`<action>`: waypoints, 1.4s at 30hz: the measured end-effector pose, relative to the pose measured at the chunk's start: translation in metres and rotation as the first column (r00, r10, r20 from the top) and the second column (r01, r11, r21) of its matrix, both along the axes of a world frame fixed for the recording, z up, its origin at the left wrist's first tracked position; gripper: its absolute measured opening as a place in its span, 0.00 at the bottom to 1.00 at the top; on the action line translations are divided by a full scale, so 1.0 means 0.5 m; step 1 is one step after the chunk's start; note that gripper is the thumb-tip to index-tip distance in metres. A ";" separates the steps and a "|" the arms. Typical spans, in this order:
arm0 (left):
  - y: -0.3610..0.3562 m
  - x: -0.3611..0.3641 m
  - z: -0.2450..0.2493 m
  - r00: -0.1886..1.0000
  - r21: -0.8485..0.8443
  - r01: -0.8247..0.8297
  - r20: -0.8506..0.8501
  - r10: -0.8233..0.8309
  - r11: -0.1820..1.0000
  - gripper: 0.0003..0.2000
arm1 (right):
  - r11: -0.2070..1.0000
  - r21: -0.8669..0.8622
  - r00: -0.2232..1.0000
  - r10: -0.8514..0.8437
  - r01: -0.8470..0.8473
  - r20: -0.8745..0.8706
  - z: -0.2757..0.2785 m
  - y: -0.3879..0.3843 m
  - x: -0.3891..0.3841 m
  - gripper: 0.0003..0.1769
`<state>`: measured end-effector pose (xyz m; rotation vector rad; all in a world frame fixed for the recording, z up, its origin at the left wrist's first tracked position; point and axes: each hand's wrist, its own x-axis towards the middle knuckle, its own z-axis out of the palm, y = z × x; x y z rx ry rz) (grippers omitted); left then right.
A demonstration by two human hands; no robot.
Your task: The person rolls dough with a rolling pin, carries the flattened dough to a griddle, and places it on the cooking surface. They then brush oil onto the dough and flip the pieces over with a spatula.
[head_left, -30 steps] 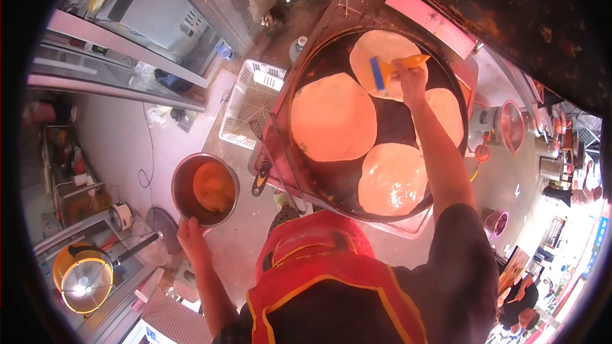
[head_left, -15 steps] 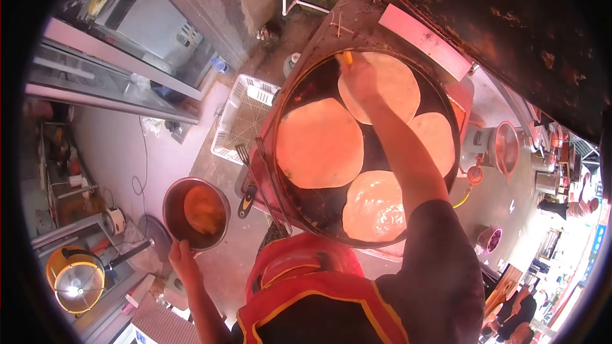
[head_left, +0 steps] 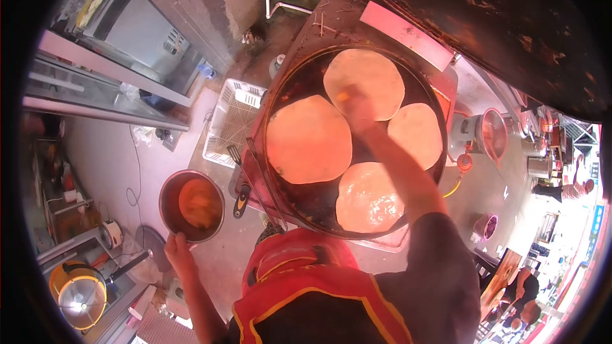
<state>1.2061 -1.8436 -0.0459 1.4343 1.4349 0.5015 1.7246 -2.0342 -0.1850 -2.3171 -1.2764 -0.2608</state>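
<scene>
My left hand [head_left: 179, 250] grips the rim of a metal pot [head_left: 217, 213] holding orange-brown liquid [head_left: 199, 204], away from the griddle's left side. My right hand [head_left: 361, 109], smeared by motion, reaches across the round dark griddle [head_left: 299, 194] and is closed on a small tool with a yellow-orange part [head_left: 344, 96]; its working end is blurred. That hand is over the lower left edge of the far flatbread [head_left: 373, 73]. Also on the griddle are a large left flatbread [head_left: 309, 140], a right flatbread [head_left: 417, 137] and a glossy near flatbread [head_left: 363, 200].
A big dark lid [head_left: 503, 32] tilts over the upper right. Long-handled utensils, including a black-handled spatula [head_left: 241, 200], lean at the griddle's left edge. A white plastic crate [head_left: 220, 143] stands beyond them. A gas regulator [head_left: 464, 163] is at the right; people [head_left: 526, 290] are farther off.
My right hand has moved down and left across the far flatbread, toward me. The pot stays in my left hand. The whole view has shifted slightly.
</scene>
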 end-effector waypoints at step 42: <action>0.004 -0.105 -0.033 0.993 0.232 0.049 0.092 -0.073 0.972 0.12 | 0.812 0.582 0.281 -0.571 0.051 0.772 1.278 -0.060 0.055 0.30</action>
